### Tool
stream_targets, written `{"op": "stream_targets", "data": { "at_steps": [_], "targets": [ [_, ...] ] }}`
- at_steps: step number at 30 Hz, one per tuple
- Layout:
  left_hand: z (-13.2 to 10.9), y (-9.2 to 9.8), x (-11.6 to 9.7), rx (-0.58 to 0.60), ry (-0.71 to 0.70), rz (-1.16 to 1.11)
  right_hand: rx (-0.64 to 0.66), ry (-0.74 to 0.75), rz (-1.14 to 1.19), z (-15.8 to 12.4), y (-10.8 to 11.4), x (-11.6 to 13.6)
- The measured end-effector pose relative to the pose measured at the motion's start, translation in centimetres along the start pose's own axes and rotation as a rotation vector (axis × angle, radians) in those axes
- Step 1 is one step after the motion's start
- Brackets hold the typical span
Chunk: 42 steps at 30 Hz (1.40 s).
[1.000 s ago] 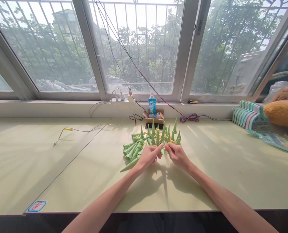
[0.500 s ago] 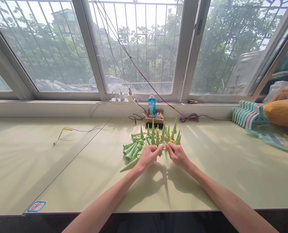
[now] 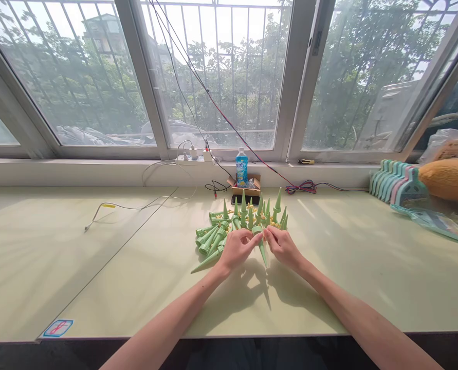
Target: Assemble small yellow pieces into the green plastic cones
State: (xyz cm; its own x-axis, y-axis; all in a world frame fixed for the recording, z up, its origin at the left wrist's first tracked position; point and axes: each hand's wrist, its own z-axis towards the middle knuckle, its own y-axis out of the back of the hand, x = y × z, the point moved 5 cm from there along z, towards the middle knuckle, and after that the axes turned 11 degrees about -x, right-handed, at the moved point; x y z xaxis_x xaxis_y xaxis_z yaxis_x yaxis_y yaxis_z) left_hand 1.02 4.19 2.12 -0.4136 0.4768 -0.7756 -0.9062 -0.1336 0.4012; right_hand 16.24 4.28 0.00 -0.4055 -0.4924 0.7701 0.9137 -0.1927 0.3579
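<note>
The left forearm (image 3: 167,316) and right forearm (image 3: 344,308) reach in over the near edge of the table (image 3: 367,288) and angle inward, so the 2 hands nearly meet. Since 1 second ago, the green spike (image 3: 262,252) between them has come into fuller view: its tip now points down toward the person, and its collar shows above the left thumb. That suggests it is being turned or shifted in the grasp while handling goes on.

The left hand (image 3: 238,250) is closed on the spike near its collar, thumb stretched toward the other hand. The right hand (image 3: 283,246) has its fingers curled and tips pinched together just beside it; whether they grip anything small, I cannot tell.

Just beyond, lying spikes (image 3: 210,240) spread at left, with standing spikes (image 3: 243,206) and small yellow pieces (image 3: 281,225) behind. Farther back is a blue bottle (image 3: 241,168) at a cardboard box (image 3: 255,192).
</note>
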Motion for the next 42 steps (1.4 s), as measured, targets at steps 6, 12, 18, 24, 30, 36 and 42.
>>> {"op": "stream_targets", "data": {
  "at_steps": [6,12,18,24,30,36,42],
  "targets": [
    [-0.2,0.2,-0.5,-0.052,-0.099,0.018,0.004,-0.028,0.033,-0.1,-0.1,-0.2],
    [-0.4,0.2,-0.6,-0.096,-0.185,0.02,0.012,-0.08,0.088,0.0,-0.2,-0.2],
    [-0.5,-0.1,-0.6,-0.084,-0.226,-0.02,0.03,-0.128,0.194,-0.1,-0.7,-0.7],
    [-0.5,-0.3,-0.3,-0.081,-0.268,-0.013,0.042,-0.188,0.302,-0.1,-1.0,-1.3],
    [-0.2,-0.5,-0.1,-0.053,-0.093,-0.058,-0.079,-0.222,0.333,0.3,-0.4,-1.5],
    [0.1,-0.7,0.8,0.0,0.243,-0.33,-0.124,-0.137,0.203,0.2,0.1,-1.1],
    [-0.8,-1.8,1.3,0.288,0.497,-0.47,-0.041,0.005,0.097,-0.1,0.1,0.0]
  ]
}}
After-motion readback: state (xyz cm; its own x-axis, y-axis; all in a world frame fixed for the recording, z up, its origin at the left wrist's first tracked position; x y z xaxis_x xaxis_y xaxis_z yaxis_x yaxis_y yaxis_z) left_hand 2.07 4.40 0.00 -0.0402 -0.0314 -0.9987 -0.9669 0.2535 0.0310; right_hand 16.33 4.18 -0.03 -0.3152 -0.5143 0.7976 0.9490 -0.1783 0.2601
